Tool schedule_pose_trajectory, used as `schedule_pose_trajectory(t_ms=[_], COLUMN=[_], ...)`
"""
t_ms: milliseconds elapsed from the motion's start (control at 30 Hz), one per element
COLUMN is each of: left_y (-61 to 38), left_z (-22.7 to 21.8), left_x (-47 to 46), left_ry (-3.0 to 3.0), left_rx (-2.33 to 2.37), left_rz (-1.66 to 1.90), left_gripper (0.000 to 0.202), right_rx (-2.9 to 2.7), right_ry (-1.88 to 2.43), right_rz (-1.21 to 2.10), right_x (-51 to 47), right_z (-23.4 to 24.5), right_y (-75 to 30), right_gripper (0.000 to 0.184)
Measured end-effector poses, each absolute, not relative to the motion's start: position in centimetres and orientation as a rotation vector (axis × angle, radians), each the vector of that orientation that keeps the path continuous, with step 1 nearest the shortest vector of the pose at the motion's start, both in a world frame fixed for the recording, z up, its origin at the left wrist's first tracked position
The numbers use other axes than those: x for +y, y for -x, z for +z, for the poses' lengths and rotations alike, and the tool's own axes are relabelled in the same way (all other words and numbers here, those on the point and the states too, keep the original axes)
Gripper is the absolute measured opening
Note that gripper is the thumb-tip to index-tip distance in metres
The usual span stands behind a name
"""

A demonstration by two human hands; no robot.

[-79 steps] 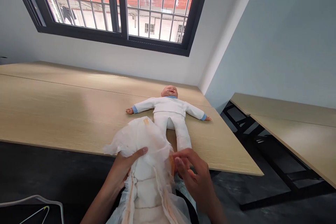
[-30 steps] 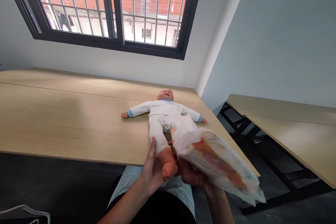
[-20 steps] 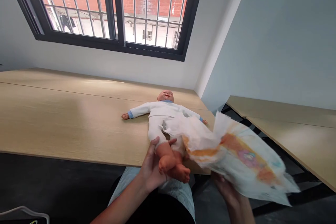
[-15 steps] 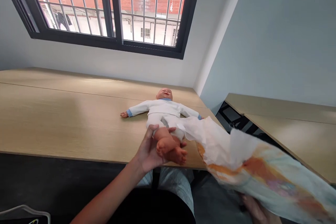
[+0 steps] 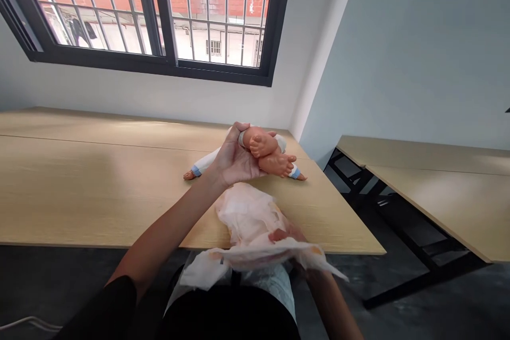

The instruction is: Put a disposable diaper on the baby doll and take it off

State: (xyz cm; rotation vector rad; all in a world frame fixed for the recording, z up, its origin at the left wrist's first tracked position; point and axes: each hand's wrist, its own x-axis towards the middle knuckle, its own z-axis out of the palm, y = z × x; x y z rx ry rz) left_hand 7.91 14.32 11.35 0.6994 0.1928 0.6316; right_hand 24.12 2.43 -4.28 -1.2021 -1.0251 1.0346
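Observation:
A baby doll [image 5: 261,149] in white clothes with blue cuffs lies on the wooden table [image 5: 99,191]. My left hand [image 5: 235,156] is closed round both its ankles and holds the bare feet raised above the table, hiding the doll's body and head. A white diaper [image 5: 249,220] is spread on the table in front of the doll and hangs over the near edge. My right hand [image 5: 289,236] grips it near that edge, mostly covered by the material.
A second wooden table [image 5: 434,191] on black legs stands to the right across a dark gap of floor. A barred window [image 5: 159,10] runs along the wall behind. A white cable [image 5: 24,324] lies at the bottom left.
My left hand has lifted the doll's legs up and back. My right hand has swung the diaper in from the right and laid it on the table in front of the doll.

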Motion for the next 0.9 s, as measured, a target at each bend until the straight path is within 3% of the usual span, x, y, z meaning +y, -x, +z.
schedule_pose_trajectory(t_ms=[67, 133, 233, 333, 400, 500, 600, 767, 900], left_y=[-7.8, -7.7, -7.5, -7.7, -7.8, -7.8, -7.4, -7.0, -7.0], left_z=[11.4, 11.3, 10.8, 10.2, 9.9, 9.5, 9.4, 9.5, 9.6], left_x=[14.3, 14.3, 14.5, 14.9, 15.1, 15.4, 15.4, 14.9, 14.8], left_ry=[-0.697, -0.699, -0.704, -0.682, -0.667, -0.666, -0.695, -0.716, -0.7], left_rx=[0.201, 0.184, 0.141, 0.105, 0.1, 0.101, 0.107, 0.164, 0.161], left_rz=[0.633, 0.623, 0.602, 0.586, 0.578, 0.558, 0.539, 0.528, 0.534], left_gripper=[0.042, 0.039, 0.036, 0.031, 0.03, 0.032, 0.037, 0.046, 0.044], right_rx=[-1.059, -1.116, -1.446, -1.907, -2.177, -2.47, -2.542, -2.614, -2.589], right_ry=[1.296, 1.435, 1.44, 1.26, 1.159, 1.097, 1.176, 1.345, 1.322], right_rz=[1.013, 0.802, 0.513, 0.575, 0.598, 0.329, -0.001, -0.194, -0.186], right_x=[3.5, 4.1, 4.3, 4.4, 5.1, 6.9, 9.0, 10.8, 11.3], right_z=[-4.8, -5.0, -3.9, -1.8, -1.0, -1.3, -2.1, -2.2, -2.5], right_y=[-24.3, -25.0, -25.9, -25.0, -23.4, -20.7, -18.9, -17.2, -16.8], right_gripper=[0.088, 0.089, 0.048, 0.017, 0.018, 0.032, 0.046, 0.067, 0.041])
